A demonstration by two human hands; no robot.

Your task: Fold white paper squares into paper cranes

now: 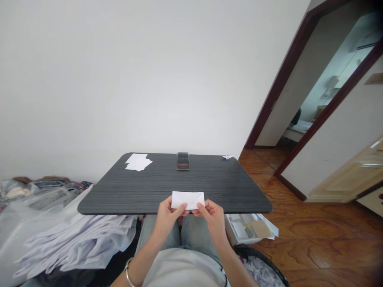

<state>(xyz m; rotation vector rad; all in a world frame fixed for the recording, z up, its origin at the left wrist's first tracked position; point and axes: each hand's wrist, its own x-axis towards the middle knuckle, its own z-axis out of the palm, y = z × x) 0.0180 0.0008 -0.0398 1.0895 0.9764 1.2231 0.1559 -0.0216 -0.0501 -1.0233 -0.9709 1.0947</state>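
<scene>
A white sheet of paper [188,198], folded into a wide rectangle with faint crease lines, is held over the front edge of the dark table [143,187]. My left hand [171,212] pinches its lower left part, thumb on top and fingers beneath. At the lower right, my right hand [210,213] grips the same paper in a like way, its thumb pressing near the bottom edge. Parts of the fingers are hidden under the paper.
White paper pieces [138,162] lie at the table's back left. A phone [183,161] rests at the back middle, a small folded paper [227,157] at the back right. Piled cloth [80,243] sits left; a box of papers [248,229] and a black bin [263,265] stand right.
</scene>
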